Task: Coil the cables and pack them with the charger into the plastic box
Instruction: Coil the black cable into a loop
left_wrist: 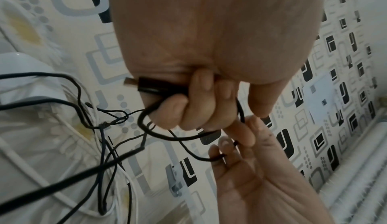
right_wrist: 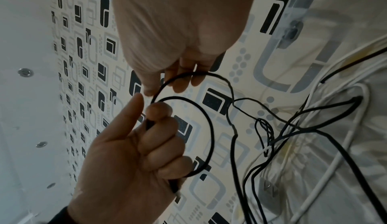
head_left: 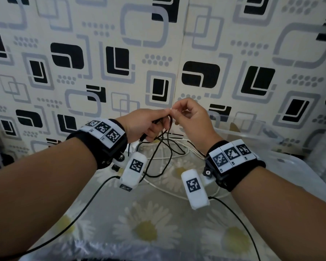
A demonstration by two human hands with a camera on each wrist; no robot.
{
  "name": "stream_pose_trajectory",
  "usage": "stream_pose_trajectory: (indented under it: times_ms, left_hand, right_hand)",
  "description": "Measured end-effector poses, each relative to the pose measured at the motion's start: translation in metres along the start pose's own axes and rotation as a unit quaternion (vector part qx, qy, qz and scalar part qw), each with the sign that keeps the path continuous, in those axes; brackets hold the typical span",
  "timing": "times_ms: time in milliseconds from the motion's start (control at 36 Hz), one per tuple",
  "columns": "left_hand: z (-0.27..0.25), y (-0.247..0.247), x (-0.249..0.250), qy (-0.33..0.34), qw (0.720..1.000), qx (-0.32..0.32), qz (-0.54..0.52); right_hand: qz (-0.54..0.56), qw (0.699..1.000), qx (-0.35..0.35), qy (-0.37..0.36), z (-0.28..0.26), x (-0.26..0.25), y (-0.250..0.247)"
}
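— So, which step is this?
— Coiling. The left hand [head_left: 139,125] curls round the thin black cable [right_wrist: 201,128] and its plug; the right hand [head_left: 190,117] pinches the first loop beside it.
— What next?
— Probably more loops. The rest hangs tangled below both hands. The clear plastic box [head_left: 252,132] waits past the right hand.

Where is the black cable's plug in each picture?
Head: the plug pokes out low from the left hand, middle of the picture.
Left wrist: middle left, under the palm, metal tip pointing left.
Right wrist: low, sticking out below the left hand's curled fingers.
Shared landmark: the black cable looped between both hands, in front of the patterned wall.
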State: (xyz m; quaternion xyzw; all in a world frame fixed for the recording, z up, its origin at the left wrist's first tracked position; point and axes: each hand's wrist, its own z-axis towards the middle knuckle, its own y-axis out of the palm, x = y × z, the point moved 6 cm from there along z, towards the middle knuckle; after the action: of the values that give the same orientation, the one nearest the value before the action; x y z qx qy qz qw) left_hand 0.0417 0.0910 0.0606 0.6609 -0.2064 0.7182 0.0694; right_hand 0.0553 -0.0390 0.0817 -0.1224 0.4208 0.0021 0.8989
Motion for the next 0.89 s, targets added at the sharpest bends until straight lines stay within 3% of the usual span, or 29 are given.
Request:
stream_pose_trajectory:
  times_ms: [167, 306, 417, 611, 750, 889]
  left_hand:
    - [-0.003, -0.001, 0.007, 0.011, 0.999, 0.023, -0.04]
    - [-0.007, -0.001, 0.015, 0.011, 0.997, 0.015, -0.078]
    - [-0.011, 0.001, 0.023, 0.025, 0.994, 0.012, -0.106]
    - [-0.016, 0.006, 0.042, 0.061, 0.99, -0.005, -0.124]
    - [-0.017, 0.0, 0.05, 0.09, 0.982, 0.016, -0.168]
    - [-0.018, -0.013, 0.05, 0.107, 0.965, 0.064, -0.229]
  right_hand:
    - [0.005, 1.0, 0.01, 0.029, 0.0, 0.014, -0.008]
    - [-0.026, 0.995, 0.023, 0.096, -0.003, 0.033, -0.015]
    - [-0.104, 0.984, 0.011, 0.141, -0.003, 0.049, -0.016]
    - [-0.146, 0.984, -0.027, 0.103, 0.001, 0.052, -0.011]
    - [-0.14, 0.983, 0.033, 0.113, 0.005, 0.055, -0.019]
    - [-0.142, 0.979, 0.029, 0.146, 0.001, 0.057, -0.025]
